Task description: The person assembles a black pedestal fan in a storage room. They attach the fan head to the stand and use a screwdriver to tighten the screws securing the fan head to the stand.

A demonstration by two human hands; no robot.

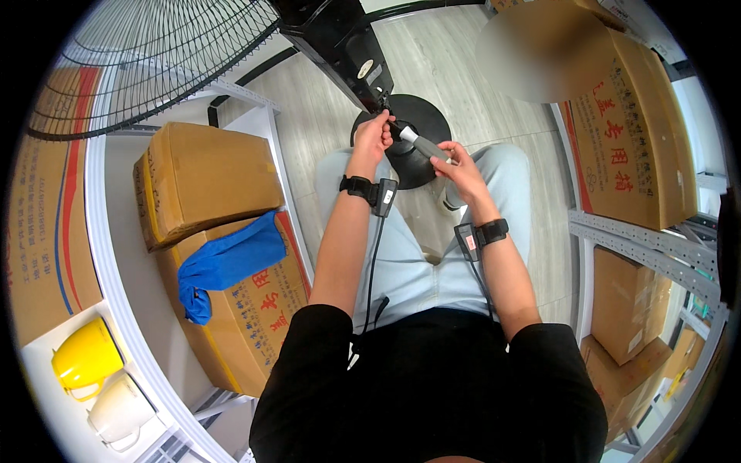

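Note:
A black pedestal fan (340, 50) stands in front of me, its wire grille (170, 58) spreading to the upper left and its round black base (421, 123) on the floor. At the lower end of the fan's housing, the fingers of my left hand (373, 134) are pinched together; what they hold there is too small to make out. My right hand (463, 171) is closed around the grey handle of a screwdriver (427, 147) with a white collar. The tool's front points up and left, toward the fan housing beside my left fingers. Its tip is hard to see.
Cardboard boxes (212, 174) fill the left shelf, with a blue cloth bundle (231, 258) on one. Yellow (86, 355) and white (122, 409) mugs stand at the lower left. More cartons (641, 131) rest on a metal rack (644, 251) at right. Cables hang from both wrist straps.

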